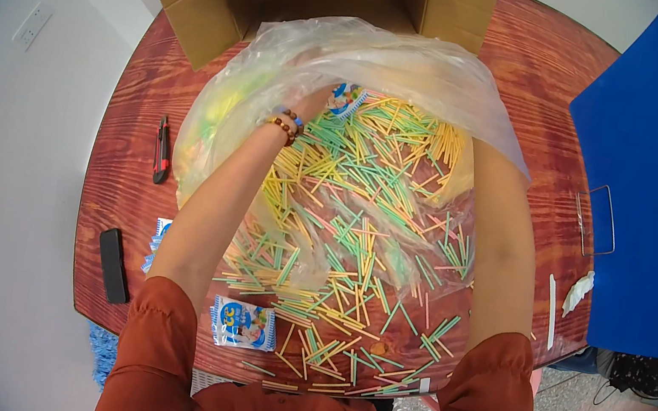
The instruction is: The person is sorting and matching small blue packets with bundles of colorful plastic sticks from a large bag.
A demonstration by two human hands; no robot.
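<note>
A large clear plastic bag (483,101) lies open on the table, with many thin yellow, green and pink sticks (377,170) in it and spilling out toward me. My left hand (311,103), beaded bracelets at its wrist, reaches into the bag. Beside it is a small blue-and-white packet (349,100); whether I grip it cannot be seen, as cloudy plastic covers the fingers. My right forearm (504,250) goes under the bag's right edge, and the plastic hides that hand. Another blue-and-white packet (243,324) lies near the front edge, by loose sticks.
Behind the bag stands an open cardboard box (454,10). To the left lie a red-and-black utility knife (162,150), a black phone-like slab (114,264) and more packets (158,239). On the right are a crumpled tissue (578,293), a white strip (551,311) and a blue chair-like panel (650,188).
</note>
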